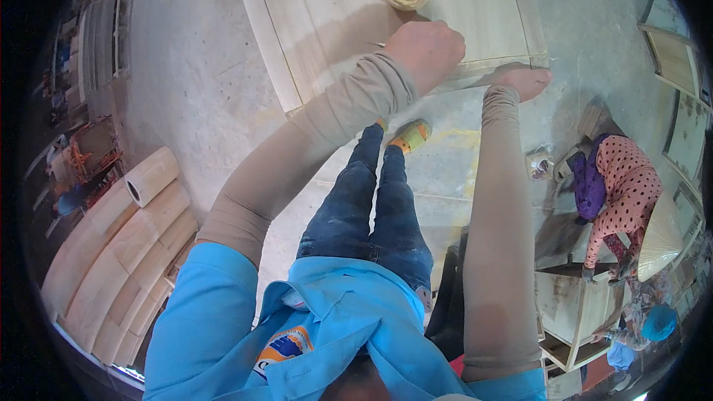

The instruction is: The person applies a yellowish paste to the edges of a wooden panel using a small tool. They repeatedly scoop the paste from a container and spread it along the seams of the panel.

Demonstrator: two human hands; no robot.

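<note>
Bright, even daylight filling scene; concrete floor looking pale, slightly washed out. Soft shadow falling from left hand and forearm across pale wooden panel, stretching toward upper left. Fisheye bending panel edges strongly; black vignette ringing corners. Stacked curved wood pieces at left rim smearing, losing detail. Person in dotted shirt at right rim appearing compressed, soft. Centre staying reasonably sharp.
</note>
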